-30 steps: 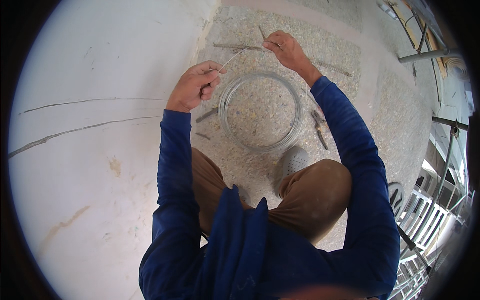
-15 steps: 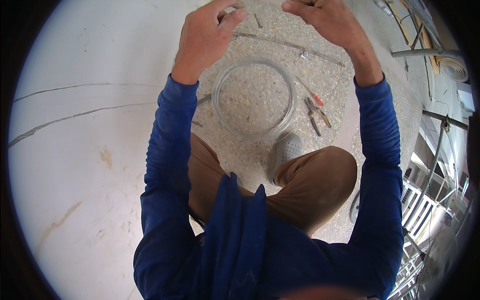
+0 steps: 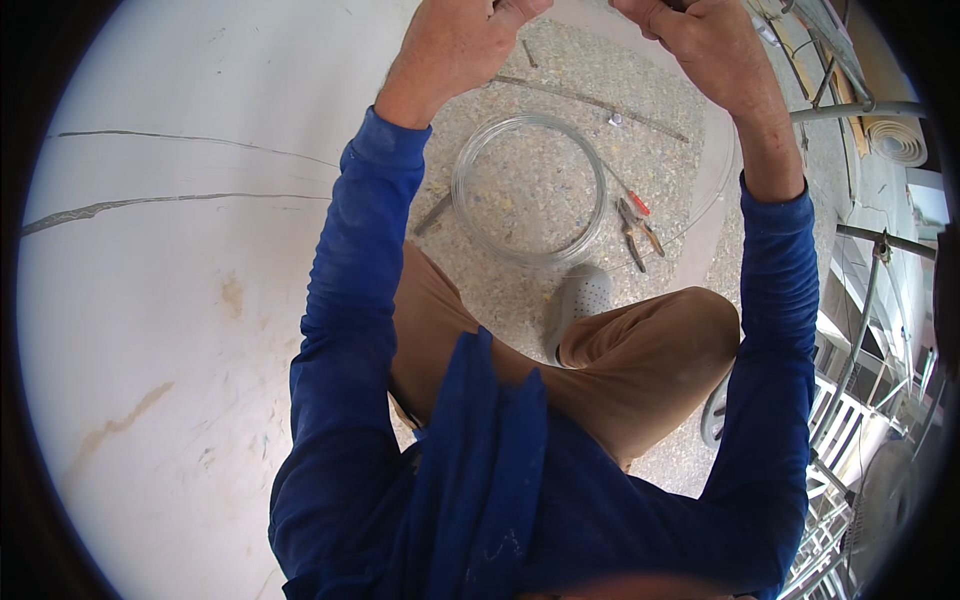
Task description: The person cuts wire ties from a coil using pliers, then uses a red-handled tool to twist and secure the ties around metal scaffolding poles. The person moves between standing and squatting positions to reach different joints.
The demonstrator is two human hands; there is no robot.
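Nearest to us, our bent legs in brown trousers (image 3: 650, 340) frame the work area, with a grey perforated clog (image 3: 585, 300) just ahead of them. The white wall (image 3: 180, 350) rises along our left.

Just beyond the clog, the wire coil (image 3: 458, 185), the thing being worked, lies flat in the middle of the speckled floor (image 3: 580, 60). A thin strand (image 3: 700, 215) seems to leave its near side, curving past the right of the pliers and up toward our right arm (image 3: 780, 300); we lose its far end.

Left of the coil is a dark bar (image 3: 433, 214). On the right lie the pliers (image 3: 634, 224), parted at the handles, and the red-handled screwdriver (image 3: 640, 204). Farther off is a long thin strip (image 3: 590, 98).

Farthest out, our left hand (image 3: 465, 45) and right hand (image 3: 700, 45) are raised well apart, fingers bent, thumbs toward each other. The picture's far edge cuts off both fingertips, so we can't say whether either grip is clenched, released or grasping the strand.

We judge the step in hand to be drawing out and handling wire. The next move calls for a steady grip and the strand kept clear of the pliers.
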